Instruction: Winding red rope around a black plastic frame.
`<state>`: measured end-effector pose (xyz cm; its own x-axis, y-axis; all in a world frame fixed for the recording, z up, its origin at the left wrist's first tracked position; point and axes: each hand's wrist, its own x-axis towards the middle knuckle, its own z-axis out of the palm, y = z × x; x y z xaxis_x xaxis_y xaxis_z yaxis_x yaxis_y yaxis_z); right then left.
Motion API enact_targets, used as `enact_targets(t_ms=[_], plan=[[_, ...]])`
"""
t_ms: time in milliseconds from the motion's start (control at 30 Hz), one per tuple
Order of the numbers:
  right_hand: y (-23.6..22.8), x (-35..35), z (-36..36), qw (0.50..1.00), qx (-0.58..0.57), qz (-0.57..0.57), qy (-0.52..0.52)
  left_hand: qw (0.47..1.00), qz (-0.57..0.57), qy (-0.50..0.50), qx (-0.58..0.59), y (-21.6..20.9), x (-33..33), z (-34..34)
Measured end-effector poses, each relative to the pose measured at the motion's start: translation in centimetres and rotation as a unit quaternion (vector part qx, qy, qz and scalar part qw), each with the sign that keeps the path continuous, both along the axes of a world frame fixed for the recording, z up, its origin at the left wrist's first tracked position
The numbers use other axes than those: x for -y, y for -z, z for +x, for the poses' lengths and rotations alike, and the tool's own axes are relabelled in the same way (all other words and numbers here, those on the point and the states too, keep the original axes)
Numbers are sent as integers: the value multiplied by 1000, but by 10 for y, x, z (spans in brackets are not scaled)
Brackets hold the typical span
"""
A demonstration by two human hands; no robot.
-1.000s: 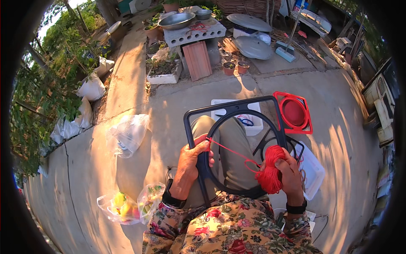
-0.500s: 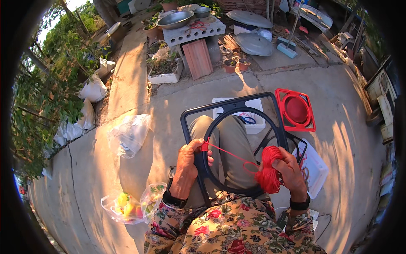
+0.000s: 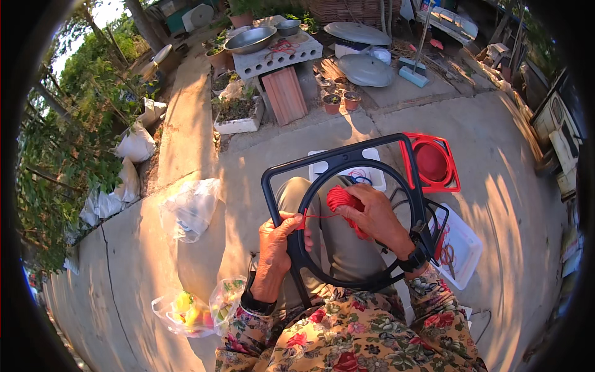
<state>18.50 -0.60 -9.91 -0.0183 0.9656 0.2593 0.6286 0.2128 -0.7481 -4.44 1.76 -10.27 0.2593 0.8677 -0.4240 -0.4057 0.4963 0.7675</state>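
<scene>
A black plastic frame, square outside with a round ring inside, rests over my lap. My left hand grips its left side, thumb beside a short band of red yarn wrapped there. In my right hand is a bundle of red yarn, held above the ring's opening. One red strand runs from the wrapped band to the bundle. My right forearm crosses the frame's lower right side. Part of my left fingers is hidden behind the frame.
Beyond my knees lies a white tray with blue-handled scissors. A red square frame sits to its right. Another white tray holds scissors. Plastic bags lie at left, one holding fruit-like items. Potted plants stand ahead.
My right hand has swung left with the yarn bundle, from the frame's right side to above the ring. The strand between the hands is now shorter. My left hand keeps its grip.
</scene>
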Motion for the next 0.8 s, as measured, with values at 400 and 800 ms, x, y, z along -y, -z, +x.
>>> enact_targets(t_ms=[400,800], plan=[[28,-38,-53,992,0,61,-106,998,-55,-29,6,16,1,-14],[-8,-74,-85,948,281,97,-114,999,-47,-2,-27,19,-6,-4]])
